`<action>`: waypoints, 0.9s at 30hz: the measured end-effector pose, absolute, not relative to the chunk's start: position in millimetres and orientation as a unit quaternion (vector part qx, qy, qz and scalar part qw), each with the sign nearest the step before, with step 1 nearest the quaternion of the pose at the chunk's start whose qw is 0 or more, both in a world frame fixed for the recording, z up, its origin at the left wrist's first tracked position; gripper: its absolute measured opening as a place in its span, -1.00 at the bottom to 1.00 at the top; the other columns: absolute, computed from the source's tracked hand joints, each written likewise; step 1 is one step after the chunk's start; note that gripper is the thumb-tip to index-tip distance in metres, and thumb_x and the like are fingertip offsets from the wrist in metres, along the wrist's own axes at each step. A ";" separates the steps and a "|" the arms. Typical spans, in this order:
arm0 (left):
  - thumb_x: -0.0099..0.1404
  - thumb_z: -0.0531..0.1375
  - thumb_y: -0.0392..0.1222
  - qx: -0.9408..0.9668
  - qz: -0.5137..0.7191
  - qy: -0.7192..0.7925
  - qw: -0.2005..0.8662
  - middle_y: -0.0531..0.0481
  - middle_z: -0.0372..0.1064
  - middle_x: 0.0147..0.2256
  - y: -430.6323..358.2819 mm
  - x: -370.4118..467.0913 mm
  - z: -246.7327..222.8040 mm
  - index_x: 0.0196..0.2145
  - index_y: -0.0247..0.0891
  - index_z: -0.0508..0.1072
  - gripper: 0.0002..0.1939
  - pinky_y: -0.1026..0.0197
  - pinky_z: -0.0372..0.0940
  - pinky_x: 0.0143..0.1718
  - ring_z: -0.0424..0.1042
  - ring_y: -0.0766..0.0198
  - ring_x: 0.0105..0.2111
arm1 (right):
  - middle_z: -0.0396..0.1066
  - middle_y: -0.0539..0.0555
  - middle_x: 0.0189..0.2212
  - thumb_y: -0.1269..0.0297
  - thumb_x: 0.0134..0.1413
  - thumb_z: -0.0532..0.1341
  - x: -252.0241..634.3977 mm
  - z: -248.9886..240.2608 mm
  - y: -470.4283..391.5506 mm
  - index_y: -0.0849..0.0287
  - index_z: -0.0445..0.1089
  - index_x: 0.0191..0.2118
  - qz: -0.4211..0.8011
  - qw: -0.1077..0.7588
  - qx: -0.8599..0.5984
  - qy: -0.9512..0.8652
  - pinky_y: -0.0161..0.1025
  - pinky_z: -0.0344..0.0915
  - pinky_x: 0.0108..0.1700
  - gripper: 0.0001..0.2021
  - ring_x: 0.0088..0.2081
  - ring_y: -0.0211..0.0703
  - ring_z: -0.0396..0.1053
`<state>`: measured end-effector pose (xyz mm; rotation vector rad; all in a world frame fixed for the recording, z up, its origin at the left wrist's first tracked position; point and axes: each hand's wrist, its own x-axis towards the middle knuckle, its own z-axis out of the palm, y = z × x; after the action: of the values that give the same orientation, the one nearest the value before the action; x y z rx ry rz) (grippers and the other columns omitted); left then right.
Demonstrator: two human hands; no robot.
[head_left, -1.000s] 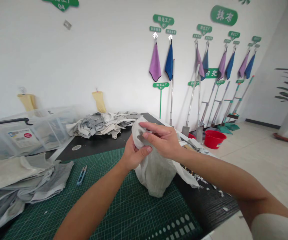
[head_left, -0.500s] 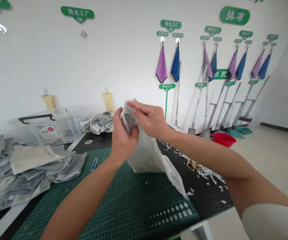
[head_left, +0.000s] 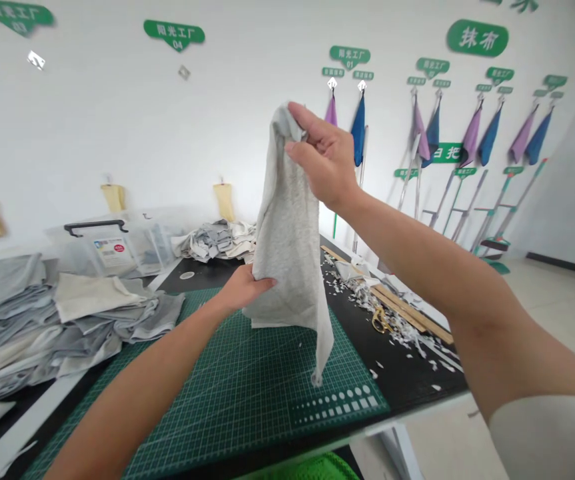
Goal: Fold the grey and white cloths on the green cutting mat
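A light grey piece of cloth (head_left: 292, 227) hangs upright between my two hands, above the green cutting mat (head_left: 207, 387). High up, my right hand (head_left: 327, 157) pinches its top edge between thumb and fingers. My left hand (head_left: 247, 288) grips the cloth's left side lower down, with the thumb in front and the other fingers hidden behind the fabric. One narrow corner of the cloth dangles lower on the right, close over the mat.
Folded grey and cream cloths (head_left: 92, 307) are piled at left, before a clear plastic box (head_left: 112, 250). A crumpled cloth heap (head_left: 217, 239) lies behind the mat. At right are gold-handled scissors (head_left: 380, 320), white scraps (head_left: 412, 340) and a wooden strip (head_left: 407, 310).
My right hand has risen with the cloth's top edge, and the cloth now hangs stretched out. My left hand has moved down to its lower left side. The view has shifted slightly.
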<state>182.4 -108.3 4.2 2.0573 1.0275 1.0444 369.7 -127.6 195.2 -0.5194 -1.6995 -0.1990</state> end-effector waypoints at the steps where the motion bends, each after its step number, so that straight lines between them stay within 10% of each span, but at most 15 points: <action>1: 0.02 0.22 -0.01 0.777 0.384 0.388 0.312 -0.11 0.48 -0.31 -110.3 177.9 4.2 -0.26 -0.37 0.48 -0.60 0.07 0.31 -0.26 0.43 0.00 -0.25 | 0.29 -0.12 0.05 0.23 0.05 0.17 370.8 197.2 -127.3 0.10 0.23 0.10 -0.093 0.625 -0.216 -0.744 -0.25 0.13 0.15 -0.55 0.13 -0.18 0.17; 6: 0.02 0.19 -0.08 0.773 0.369 0.401 0.325 -0.05 0.48 -0.37 -116.4 155.7 9.7 -0.30 -0.35 0.49 -0.68 0.15 0.31 -0.34 0.45 0.08 -0.34 | 0.23 -0.11 0.11 0.42 0.04 0.12 377.7 198.0 -120.2 0.15 0.19 0.13 -0.122 0.628 -0.202 -0.742 -0.22 0.03 0.19 -0.52 0.18 -0.17 0.08; 17: 0.18 0.04 -0.02 0.696 0.426 0.572 -0.082 -0.03 0.43 -0.33 -115.7 150.3 28.1 -0.20 -0.21 0.39 -0.69 0.19 0.21 -0.29 0.40 0.09 -0.26 | 0.12 -0.04 0.18 0.24 0.07 0.10 422.8 176.7 -100.0 0.00 0.06 0.21 -0.253 0.615 -0.285 -0.690 -0.10 -0.03 0.23 -0.45 0.23 -0.07 -0.04; 27: 0.21 0.00 0.00 0.751 0.253 0.607 -0.057 -0.07 0.44 -0.34 -97.4 146.0 -14.7 -0.19 -0.19 0.40 -0.67 0.23 0.17 -0.35 0.41 0.09 -0.29 | -0.06 -0.06 0.25 0.37 0.03 0.08 441.4 160.2 -120.2 0.02 -0.13 0.27 -0.296 0.593 -0.326 -0.674 -0.09 -0.18 0.28 -0.33 0.28 -0.12 -0.23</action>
<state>146.0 -97.4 -14.7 2.4491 1.9785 0.8249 441.4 -120.2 160.2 -0.7579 -1.5666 -0.6883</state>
